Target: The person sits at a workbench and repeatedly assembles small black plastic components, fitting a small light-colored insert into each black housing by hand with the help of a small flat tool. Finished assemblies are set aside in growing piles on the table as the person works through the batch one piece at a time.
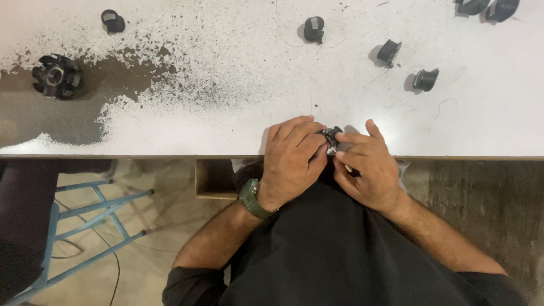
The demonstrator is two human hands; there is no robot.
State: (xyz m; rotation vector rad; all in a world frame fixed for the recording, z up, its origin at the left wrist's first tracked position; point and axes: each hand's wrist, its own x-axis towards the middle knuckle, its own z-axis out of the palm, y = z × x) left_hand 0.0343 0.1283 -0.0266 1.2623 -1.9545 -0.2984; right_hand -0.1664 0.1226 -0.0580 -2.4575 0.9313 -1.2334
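My left hand (293, 158) and my right hand (368, 167) meet at the near edge of the white table (226, 130). Between their fingertips they grip a small black part (331, 136), mostly hidden by the fingers. A green watch sits on my left wrist. The fingers of both hands are curled around the part, just above the table edge.
Several similar small black parts lie on the table: one at the top middle (314, 29), two at the right (389, 52) (425, 79), more at the top right (488, 8), one at the top left (113, 21). A larger round black assembly (55, 75) sits on the worn dark patch at the left. A blue metal frame (96, 218) stands below the table at the left.
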